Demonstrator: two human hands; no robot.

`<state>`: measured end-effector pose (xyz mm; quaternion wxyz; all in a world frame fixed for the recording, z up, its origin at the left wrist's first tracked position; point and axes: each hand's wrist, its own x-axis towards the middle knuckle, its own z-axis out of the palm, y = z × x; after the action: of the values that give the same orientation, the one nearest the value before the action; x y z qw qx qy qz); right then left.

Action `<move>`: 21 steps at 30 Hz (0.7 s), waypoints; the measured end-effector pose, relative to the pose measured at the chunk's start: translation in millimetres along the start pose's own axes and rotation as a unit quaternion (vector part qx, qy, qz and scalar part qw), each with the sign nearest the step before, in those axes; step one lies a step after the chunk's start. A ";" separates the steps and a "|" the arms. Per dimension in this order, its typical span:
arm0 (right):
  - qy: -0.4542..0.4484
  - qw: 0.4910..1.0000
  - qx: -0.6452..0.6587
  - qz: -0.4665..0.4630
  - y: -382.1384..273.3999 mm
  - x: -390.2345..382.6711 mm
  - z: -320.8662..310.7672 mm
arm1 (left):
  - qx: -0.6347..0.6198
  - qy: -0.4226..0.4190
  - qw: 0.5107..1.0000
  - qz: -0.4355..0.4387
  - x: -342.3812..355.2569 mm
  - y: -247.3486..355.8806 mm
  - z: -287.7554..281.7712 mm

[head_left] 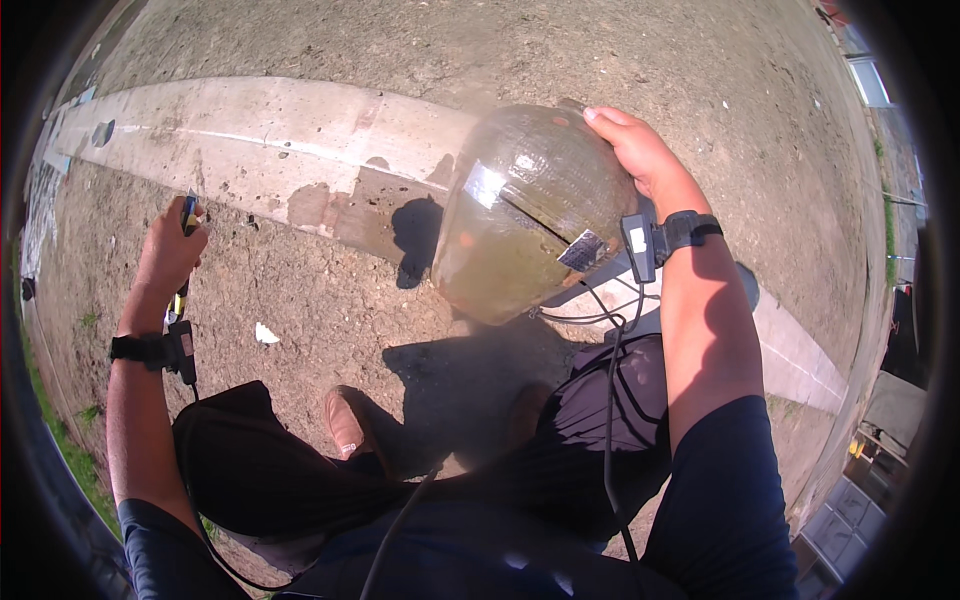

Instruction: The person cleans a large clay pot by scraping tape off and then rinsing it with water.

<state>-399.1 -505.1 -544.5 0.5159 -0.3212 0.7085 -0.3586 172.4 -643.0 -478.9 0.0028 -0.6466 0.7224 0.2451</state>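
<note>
At the left, my left hand is closed round a slim black-and-yellow tool, held over the dirt ground. My right hand grips the upper right of a large, rounded, translucent olive-tinted object, perhaps a plastic container, with its fingertips at the top edge. That object has a thin dark line across it and a small label near its lower right. Its underside is hidden. Both wrists carry strapped devices with black cables hanging from them.
A long pale concrete strip, stained in places, crosses behind the object. My shoe stands on the dirt below. A small white scrap lies at the left. Grey stacked items and a fence line sit at the far right edge.
</note>
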 end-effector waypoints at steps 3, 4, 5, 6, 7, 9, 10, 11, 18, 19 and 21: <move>-0.005 1.000 0.009 0.005 -0.6 1.6 2.3 | -0.025 0.040 0.998 0.049 6.3 -21.7 2.5; -0.001 1.000 0.020 0.011 0.7 1.9 1.7 | -0.027 0.037 0.998 0.040 6.4 -18.2 4.4; 0.001 1.000 0.019 0.012 1.6 2.2 0.9 | -0.029 0.034 0.999 0.031 6.2 -14.8 5.8; 0.000 1.000 0.018 0.012 2.2 2.4 0.2 | -0.030 0.033 0.999 0.032 5.4 -11.5 6.0; 0.000 1.000 0.017 0.012 1.9 2.3 0.0 | -0.022 0.020 0.999 0.023 3.0 -5.2 4.0; -0.002 1.000 0.015 0.013 0.8 1.8 -0.4 | -0.017 0.007 1.000 0.014 3.1 -3.5 5.1; -0.007 1.000 0.019 0.013 1.8 2.1 -0.9 | -0.018 0.008 1.000 0.012 3.0 -1.9 3.5; -0.007 1.000 0.022 0.013 2.9 2.3 -1.5 | -0.018 0.008 1.000 0.011 3.3 -0.3 2.2; 0.003 1.000 0.016 0.001 0.0 -0.4 3.9 | -0.014 0.020 0.999 0.025 3.7 -5.4 1.2; 0.008 1.000 0.010 -0.003 -0.1 -0.6 3.2 | -0.053 0.020 0.998 0.027 2.8 -3.5 5.4; 0.005 1.000 0.009 -0.003 1.0 1.0 1.3 | -0.092 0.021 0.995 0.029 0.5 2.4 6.6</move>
<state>-398.2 -505.6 -546.1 0.5141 -0.3162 0.7072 -0.3683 168.0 -641.1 -484.1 -0.0791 -0.6279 0.7150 0.2970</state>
